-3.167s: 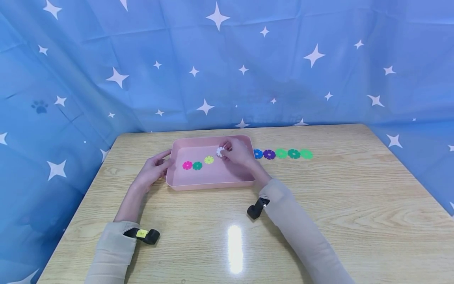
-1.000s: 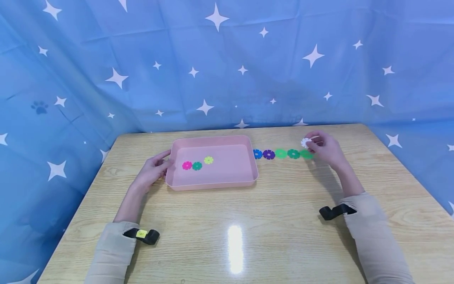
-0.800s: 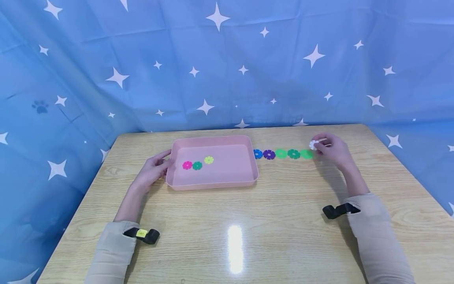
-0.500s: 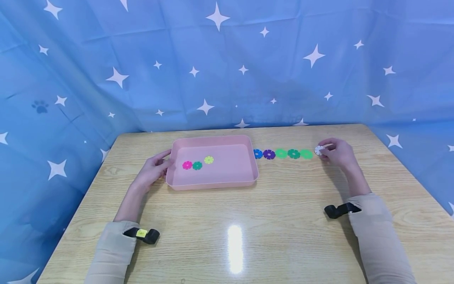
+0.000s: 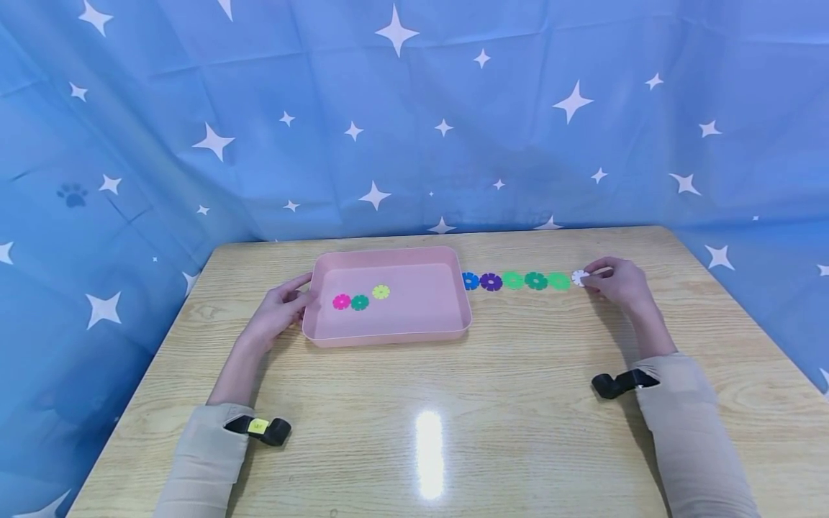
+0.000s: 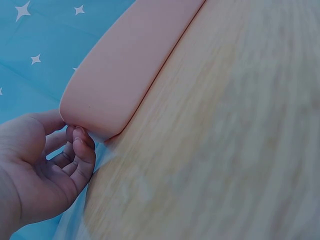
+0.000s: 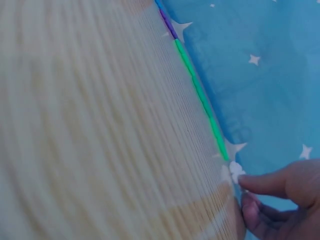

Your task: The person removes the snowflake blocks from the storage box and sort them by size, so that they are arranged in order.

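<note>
My right hand pinches a white notched plastic disc at the right end of a row on the table. In the right wrist view the white disc is at the thumb tip, tilted off the wood. The row runs left from it: light green disc, dark green disc, another light green one, a purple disc and a blue disc beside the tray. My left hand grips the left wall of the pink tray, its fingers curled at the corner in the left wrist view.
Inside the tray lie a pink disc, a green disc and a yellow disc. The wooden table ends at a blue star-patterned curtain behind.
My right hand took the white disc out of the tray, carried it right past the row and lowered it beside the last light green disc. The left hand stayed at the tray.
</note>
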